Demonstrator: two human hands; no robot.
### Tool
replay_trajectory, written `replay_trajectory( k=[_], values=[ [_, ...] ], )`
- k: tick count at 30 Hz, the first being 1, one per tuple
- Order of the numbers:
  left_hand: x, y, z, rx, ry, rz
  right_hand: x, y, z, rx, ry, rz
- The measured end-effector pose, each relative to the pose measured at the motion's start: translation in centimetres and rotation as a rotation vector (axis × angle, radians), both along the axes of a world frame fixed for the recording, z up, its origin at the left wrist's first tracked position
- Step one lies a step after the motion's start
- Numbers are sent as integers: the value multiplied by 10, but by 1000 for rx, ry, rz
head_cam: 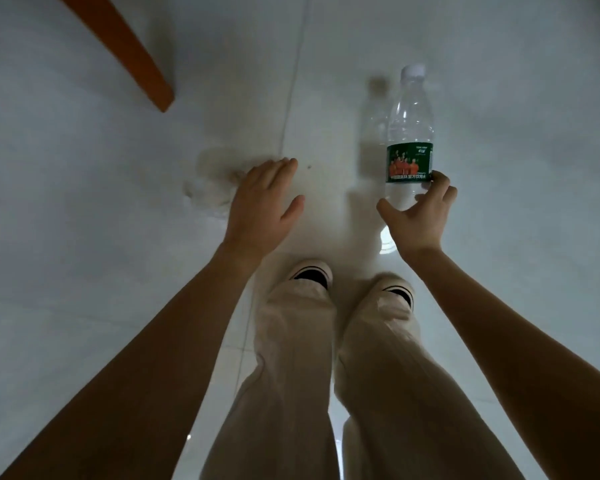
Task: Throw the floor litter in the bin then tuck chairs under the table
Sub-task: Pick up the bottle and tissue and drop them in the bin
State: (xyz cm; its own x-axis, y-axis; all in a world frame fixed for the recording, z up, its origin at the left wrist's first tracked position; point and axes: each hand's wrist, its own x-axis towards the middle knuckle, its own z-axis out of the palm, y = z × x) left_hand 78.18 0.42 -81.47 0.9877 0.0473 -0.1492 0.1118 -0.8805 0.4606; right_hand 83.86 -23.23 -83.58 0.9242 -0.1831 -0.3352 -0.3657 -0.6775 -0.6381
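While left hand (260, 202) hangs flat, fingers straight, over paper wad (207, 194) on floor (84, 209), touch unclear, right hand (418, 213) fingers curl round bottle (409, 133) at its label, thumb spread clear.

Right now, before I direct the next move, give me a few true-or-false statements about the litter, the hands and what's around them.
1. The bottle has its white cap on. True.
2. The bottle's label is red. False: it is green.
3. The left hand is at the crumpled paper. True.
4. The right hand is at the wooden leg. False: it is at the bottle.
5. The bin is in view. False: none shows.
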Motion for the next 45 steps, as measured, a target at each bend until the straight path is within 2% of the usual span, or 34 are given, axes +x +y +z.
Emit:
replay_trajectory(
  k=[4, 8, 12, 15, 18, 21, 24, 27, 31, 37, 41, 45],
  values=[
    [-22, 29, -14, 101, 34, 65, -10, 44, -13, 29, -24, 117],
    [-39, 48, -34, 239, 203, 155, -23, 66, -29, 23, -15, 201],
    [-44, 54, -55, 129, 382, 267, -31, 68, -40, 3, 9, 246],
    [-44, 55, -58, 79, 318, 199, -34, 63, -37, -17, 28, 282],
    [-42, 51, -31, -6, 261, 183, -32, 57, -8, -28, 48, 302],
    [-41, 45, 34, -51, 213, 213, -30, 53, 56, -18, 58, 312],
    [-42, 38, 131, -68, 189, 249, -31, 54, 155, 3, 59, 302],
    [-39, 32, 258, -121, 167, 293, -27, 56, 278, 11, 53, 295],
    [-40, 32, 436, -131, 70, 328, -22, 57, 456, 40, -65, 380],
    [-81, 33, 661, -146, -157, 634, -33, 76, 683, 143, -293, 649],
    [-132, 27, 742, -125, -282, 738, -50, 94, 767, 211, -395, 793],
    [-205, 32, 778, -77, -366, 909, -86, 125, 813, 331, -445, 964]
  ],
)
